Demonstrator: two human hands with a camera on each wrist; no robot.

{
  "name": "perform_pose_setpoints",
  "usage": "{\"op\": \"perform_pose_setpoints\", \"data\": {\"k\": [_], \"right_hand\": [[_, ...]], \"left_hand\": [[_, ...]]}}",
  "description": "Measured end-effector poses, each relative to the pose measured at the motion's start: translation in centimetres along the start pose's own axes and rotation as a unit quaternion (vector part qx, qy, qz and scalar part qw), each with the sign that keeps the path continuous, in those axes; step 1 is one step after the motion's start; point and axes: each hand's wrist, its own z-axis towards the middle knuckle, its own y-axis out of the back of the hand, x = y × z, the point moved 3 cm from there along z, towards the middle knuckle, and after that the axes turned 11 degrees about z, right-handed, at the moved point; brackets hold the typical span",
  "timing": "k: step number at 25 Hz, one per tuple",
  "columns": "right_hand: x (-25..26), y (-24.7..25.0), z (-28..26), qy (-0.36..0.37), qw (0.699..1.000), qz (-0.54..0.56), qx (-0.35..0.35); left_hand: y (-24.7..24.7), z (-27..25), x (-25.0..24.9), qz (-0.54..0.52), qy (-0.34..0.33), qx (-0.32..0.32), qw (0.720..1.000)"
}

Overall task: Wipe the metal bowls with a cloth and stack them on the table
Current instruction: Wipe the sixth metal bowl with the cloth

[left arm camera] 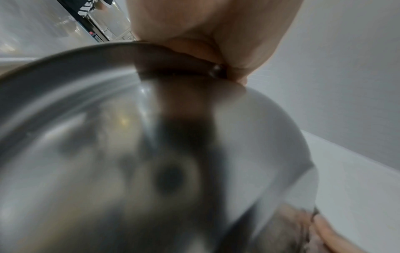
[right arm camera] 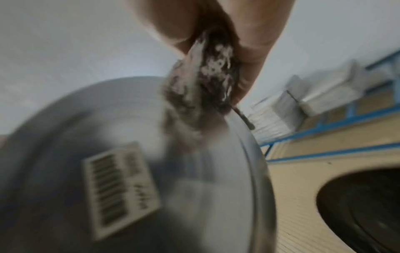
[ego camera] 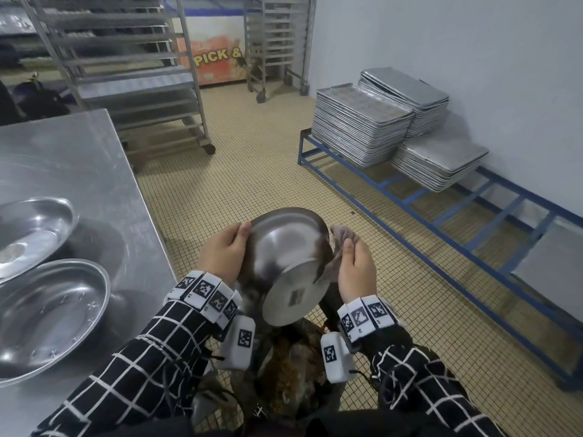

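— Held bowl?
— Bowl [ego camera: 285, 263] tipped, base toward the wearer, mouth facing away. Left hand [ego camera: 222, 252] grips its rim; right hand [ego camera: 355, 268] pinches the cloth [ego camera: 342, 236] against the opposite rim.
— Surroundings?
— Left of the bowl, table [ego camera: 79, 171] carrying two bowls [ego camera: 53, 313]. Beyond, stacked trays [ego camera: 362, 127].

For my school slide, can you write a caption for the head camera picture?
Left hand holds a metal bowl while the right hand wipes its rim with a cloth.
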Motion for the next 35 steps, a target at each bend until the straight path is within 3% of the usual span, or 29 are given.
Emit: {"op": "perform_pose_setpoints", "data": {"k": [2, 3, 6, 7, 9, 12, 15, 18, 21, 25, 28, 30, 32, 35], "right_hand": [[2.9, -1.5, -1.6, 0.102, 0.992, 0.038, 0.062], [3.8, -2.6, -2.7, 0.166, 0.981, -0.001, 0.100], [3.8, -6.0, -5.3, 0.327, 0.899, -0.263, 0.123], [3.7, -6.4, -5.1, 0.319, 0.896, -0.288, 0.107], [3.5, -6.1, -3.8, 0.260, 0.933, -0.241, 0.063], [2.2, -4.3, -1.5, 0.108, 0.994, -0.019, 0.021], [-1.5, -2.3, 0.8, -0.092, 0.988, 0.113, 0.052], [-3.0, -1.1, 1.2, -0.172, 0.968, 0.171, 0.059], [-1.7, -0.2, 0.9, -0.145, 0.982, 0.102, 0.069], [0.2, -0.1, 2.1, -0.011, 0.996, -0.044, 0.070], [1.9, -1.3, 2.2, 0.099, 0.980, -0.129, 0.118], [2.8, -2.5, 1.6, 0.172, 0.948, -0.202, 0.176], [3.0, -3.9, 1.0, 0.212, 0.919, -0.259, 0.210], [3.2, -4.9, 0.0, 0.211, 0.931, -0.250, 0.163]], "left_hand": [[-0.1, 0.2, -0.4, 0.020, -0.009, 0.000, 1.000], [-0.3, 0.3, -0.7, 0.031, -0.022, 0.002, 0.999], [-0.6, 0.5, -1.4, 0.018, -0.058, 0.014, 0.998], [-0.6, 0.6, -1.5, 0.008, -0.065, 0.015, 0.998], [-0.2, 0.5, -1.5, 0.007, -0.080, 0.016, 0.997], [0.3, 0.5, -0.5, -0.020, -0.065, 0.015, 0.998], [0.6, 0.7, 1.2, -0.078, -0.040, 0.032, 0.996], [0.6, 0.5, 2.5, -0.143, -0.011, 0.046, 0.989], [0.1, 0.5, 3.8, -0.121, 0.000, 0.068, 0.990], [-0.4, 0.7, 3.8, -0.033, -0.067, 0.124, 0.989], [-0.9, -0.1, 1.1, 0.020, -0.120, 0.150, 0.981], [-1.4, -0.5, -0.8, 0.072, -0.149, 0.160, 0.973], [-1.7, -0.5, -1.7, 0.125, -0.143, 0.135, 0.972], [-1.7, -0.3, -1.6, 0.175, -0.119, 0.072, 0.975]]}}
